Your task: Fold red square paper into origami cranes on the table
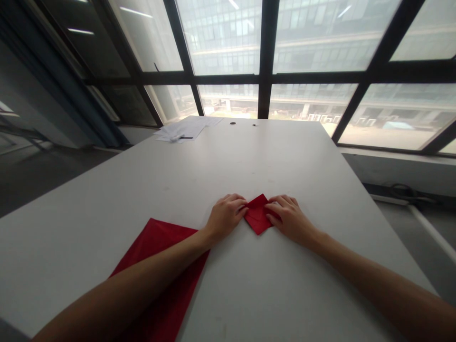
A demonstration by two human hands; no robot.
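A small folded piece of red paper (pixel 258 219) lies on the white table, turned so that one corner points toward me. My left hand (pixel 227 214) grips its left corner, thumb and fingers pressed together there. On the opposite side, my right hand (pixel 289 216) has its fingers closed on the right corner, covering that part. Fold lines show across the middle of the paper. Under my left forearm lies a large sheet of darker red paper (pixel 178 289), partly hidden by the arm.
The white table (pixel 302 161) stretches away to tall windows (pixel 228 42) with dark frames. Loose white papers (pixel 185 129) lie at its far left edge. Two small dark spots mark the far end. A cable (pixel 409 191) runs beyond the right edge.
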